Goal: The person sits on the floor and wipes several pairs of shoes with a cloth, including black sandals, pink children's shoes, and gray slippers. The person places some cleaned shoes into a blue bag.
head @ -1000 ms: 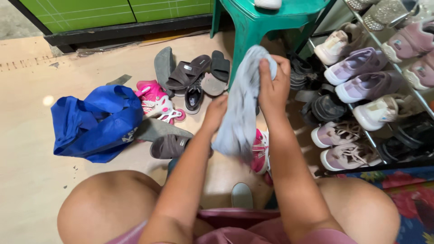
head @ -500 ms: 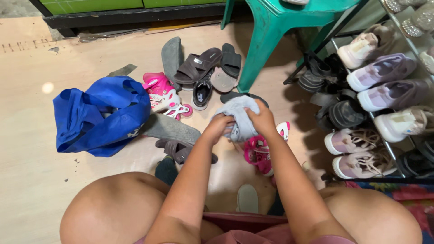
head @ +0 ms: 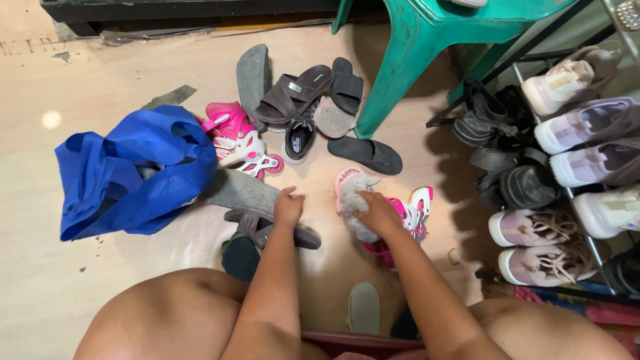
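My right hand (head: 377,212) grips a bunched grey cloth (head: 353,200) and presses it down on a pink and white roller skate (head: 408,215) lying on the floor. The cloth covers the skate's left end. My left hand (head: 288,207) holds nothing and rests low beside a dark grey sandal (head: 267,230), just right of a flat grey insole (head: 237,190). My bare knees fill the bottom of the head view.
A crumpled blue bag (head: 130,173) lies at the left, and a second pink skate (head: 237,140) lies beside it. Dark slippers (head: 297,93) and loose sandals are piled ahead. A green plastic stool (head: 427,47) stands behind them. A shoe rack (head: 573,153) full of sneakers lines the right.
Both hands have come down from chest height to the floor. The cloth went from hanging long to bunched on the skate. My left hand let go of it and moved left.
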